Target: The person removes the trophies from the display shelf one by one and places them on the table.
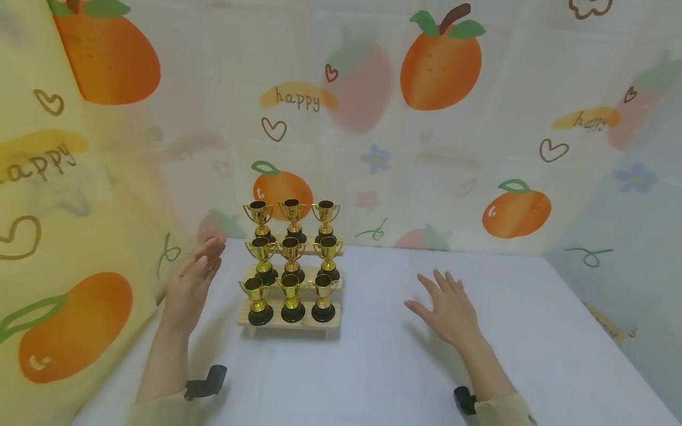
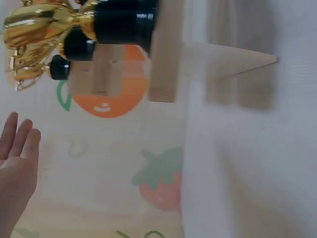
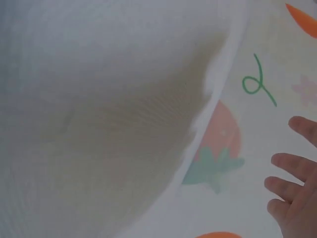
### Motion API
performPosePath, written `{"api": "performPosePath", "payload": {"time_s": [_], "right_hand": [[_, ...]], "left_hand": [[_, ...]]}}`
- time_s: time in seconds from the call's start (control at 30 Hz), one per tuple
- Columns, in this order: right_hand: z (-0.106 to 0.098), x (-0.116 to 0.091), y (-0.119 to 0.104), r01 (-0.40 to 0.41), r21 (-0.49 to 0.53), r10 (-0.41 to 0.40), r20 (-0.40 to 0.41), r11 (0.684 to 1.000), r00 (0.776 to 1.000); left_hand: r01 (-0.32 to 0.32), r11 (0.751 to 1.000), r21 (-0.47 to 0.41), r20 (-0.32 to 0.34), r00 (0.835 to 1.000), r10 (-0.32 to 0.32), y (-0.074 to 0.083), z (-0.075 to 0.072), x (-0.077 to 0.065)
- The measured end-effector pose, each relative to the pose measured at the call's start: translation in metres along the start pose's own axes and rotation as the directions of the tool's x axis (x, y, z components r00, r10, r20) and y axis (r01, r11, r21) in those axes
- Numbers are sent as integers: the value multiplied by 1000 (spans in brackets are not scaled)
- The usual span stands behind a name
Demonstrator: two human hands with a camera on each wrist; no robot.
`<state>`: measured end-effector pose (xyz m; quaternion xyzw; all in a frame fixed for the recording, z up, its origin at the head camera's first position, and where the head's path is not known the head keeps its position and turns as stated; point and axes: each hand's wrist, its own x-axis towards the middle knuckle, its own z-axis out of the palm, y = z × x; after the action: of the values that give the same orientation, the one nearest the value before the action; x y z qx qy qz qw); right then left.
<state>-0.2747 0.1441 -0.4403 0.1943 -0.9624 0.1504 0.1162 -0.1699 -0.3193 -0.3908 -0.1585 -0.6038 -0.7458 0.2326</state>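
Several small gold trophy cups with black bases stand upright in three rows on a tiered wooden rack. Just left of the rack, my left hand is raised with its fingers straight, apart from the cups. The left wrist view shows a gold trophy cup close up, the rack's edge, and the left hand holding nothing. My right hand hovers over the table right of the rack, fingers spread. In the right wrist view the right hand holds nothing either.
A white cloth covers the table. Behind it hangs a curtain printed with fruit, hearts and words, and more of it closes off the left and right sides. A black wrist strap sits on the left wrist.
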Motion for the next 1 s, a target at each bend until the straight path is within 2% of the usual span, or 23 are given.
{"api": "performPosePath", "payload": {"time_s": [0.1,0.17,0.4,0.57,0.8,1.0], "right_hand": [[0,0,-2,3,2,-3,6,1000,1000],[0,0,-3,2,4,-3,15,1000,1000],[0,0,-5,12,-3,-12,21,1000,1000],[-1,2,-6,19,-11,-19,18,1000,1000],[-5,3,-11,35,-12,-34,27,999,999],[-4,4,-15,44,-7,-44,35,999,998]], "left_hand": [[49,997,-52,29,998,-48,-14,-8,0],[81,996,-46,31,996,-79,-23,-12,0],[177,982,68,4,984,-177,-50,-19,-2],[201,979,31,25,979,-201,-65,-21,-5],[194,981,-26,37,980,-193,-74,-19,-4],[230,973,11,-34,973,-229,-75,-15,8]]}}
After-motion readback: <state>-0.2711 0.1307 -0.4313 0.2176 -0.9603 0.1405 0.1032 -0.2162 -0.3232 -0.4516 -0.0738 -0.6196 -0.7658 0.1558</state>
